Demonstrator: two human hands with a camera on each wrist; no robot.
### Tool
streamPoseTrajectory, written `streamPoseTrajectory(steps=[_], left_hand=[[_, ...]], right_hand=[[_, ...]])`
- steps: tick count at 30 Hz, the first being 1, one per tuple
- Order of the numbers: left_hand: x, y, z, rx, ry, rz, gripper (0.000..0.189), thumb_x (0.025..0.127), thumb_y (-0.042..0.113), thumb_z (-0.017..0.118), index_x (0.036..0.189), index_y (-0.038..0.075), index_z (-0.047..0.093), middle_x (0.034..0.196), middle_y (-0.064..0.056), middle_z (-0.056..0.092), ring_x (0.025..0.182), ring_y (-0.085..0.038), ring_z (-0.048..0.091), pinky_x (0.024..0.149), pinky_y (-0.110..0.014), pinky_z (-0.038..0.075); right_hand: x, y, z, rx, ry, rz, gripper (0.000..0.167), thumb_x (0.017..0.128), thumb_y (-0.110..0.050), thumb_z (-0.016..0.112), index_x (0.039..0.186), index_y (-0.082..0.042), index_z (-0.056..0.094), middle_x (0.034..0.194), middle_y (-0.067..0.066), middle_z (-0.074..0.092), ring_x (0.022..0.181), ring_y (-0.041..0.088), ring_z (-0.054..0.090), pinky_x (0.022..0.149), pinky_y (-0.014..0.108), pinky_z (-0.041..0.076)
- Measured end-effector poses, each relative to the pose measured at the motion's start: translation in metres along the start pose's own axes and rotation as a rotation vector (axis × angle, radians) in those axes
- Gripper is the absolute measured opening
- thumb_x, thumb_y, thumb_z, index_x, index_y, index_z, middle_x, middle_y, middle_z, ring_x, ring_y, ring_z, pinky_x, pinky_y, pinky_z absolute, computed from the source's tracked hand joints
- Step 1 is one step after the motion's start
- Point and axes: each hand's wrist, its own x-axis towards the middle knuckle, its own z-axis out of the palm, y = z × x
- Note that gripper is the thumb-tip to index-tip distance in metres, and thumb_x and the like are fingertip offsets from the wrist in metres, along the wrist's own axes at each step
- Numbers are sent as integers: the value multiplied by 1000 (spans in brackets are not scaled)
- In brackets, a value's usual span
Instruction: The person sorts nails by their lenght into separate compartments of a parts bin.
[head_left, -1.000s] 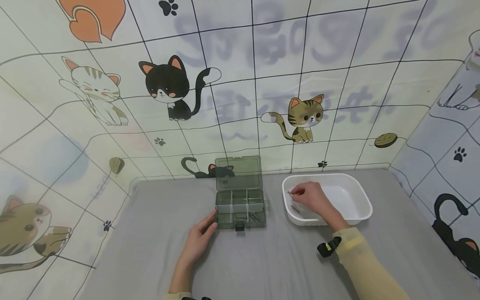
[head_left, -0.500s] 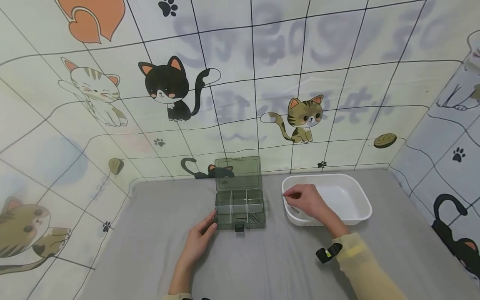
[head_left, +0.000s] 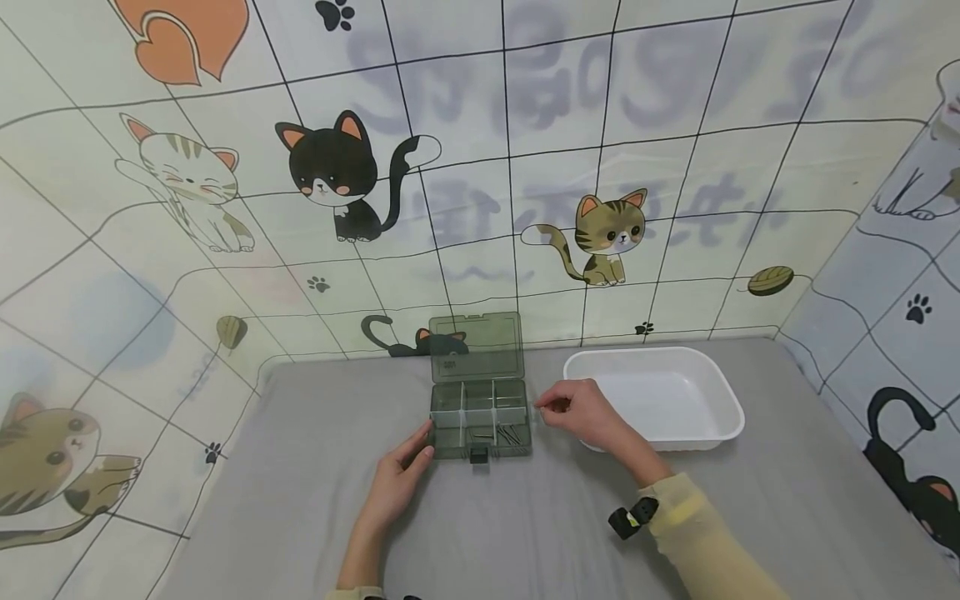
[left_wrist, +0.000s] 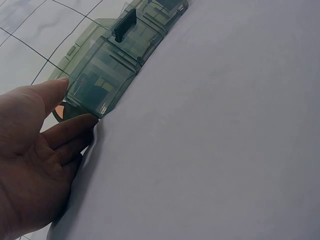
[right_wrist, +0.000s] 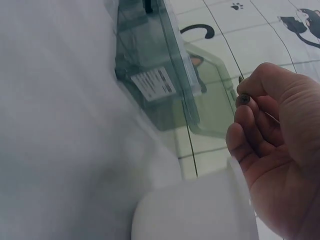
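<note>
A green see-through compartment box (head_left: pixel 480 417) stands with its lid (head_left: pixel 476 348) raised behind it. Several screws (head_left: pixel 510 434) lie in its front right compartment, and another lies in the front middle one. My left hand (head_left: pixel 397 477) rests against the box's left side, with straight thumb and fingers touching it. Between the thumb and fingers of my right hand (head_left: pixel 588 410) I pinch a screw (right_wrist: pixel 244 99), its cross-slotted head facing the right wrist camera. That hand is just right of the box, partly over the left rim of a white tray (head_left: pixel 686 396).
A grey cloth (head_left: pixel 510 533) covers the table. Right behind the box and tray rises a cat-patterned wall covering (head_left: pixel 480 208). The tray's near left part is hidden by my right hand.
My right hand has lifted from the tray's left part with the screw and moved left and nearer me, close to the box. My left hand and the box have stayed put.
</note>
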Motion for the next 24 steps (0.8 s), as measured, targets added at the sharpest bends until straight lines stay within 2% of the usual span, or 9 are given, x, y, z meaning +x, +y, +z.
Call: streamPoseTrajectory(steps=[6,13,24], left_hand=[[0,0,0,11,10,-5,45,104,21,63,149,18,57,148,-6,56,142,-26,45,114,-49,38],[0,2,0,14,7,-12,46,105,24,63,149,20,56,148,-7,56,142,-27,46,114,-50,39],[-1,-1,1,-5,3,-20,46,104,25,64,149,21,57,148,-7,56,142,-28,45,113,-50,39]], right_hand=[[10,-8,16,13,-48,-42,15,85,2,69,95,0,80,85,2,73,73,5,61,66,24,54],[21,-16,32,43,-95,-45,16,84,0,70,97,3,78,86,2,73,74,5,61,66,24,54],[25,-18,48,2,-75,-38,15,87,-2,70,99,1,79,87,1,73,73,5,61,65,23,53]])
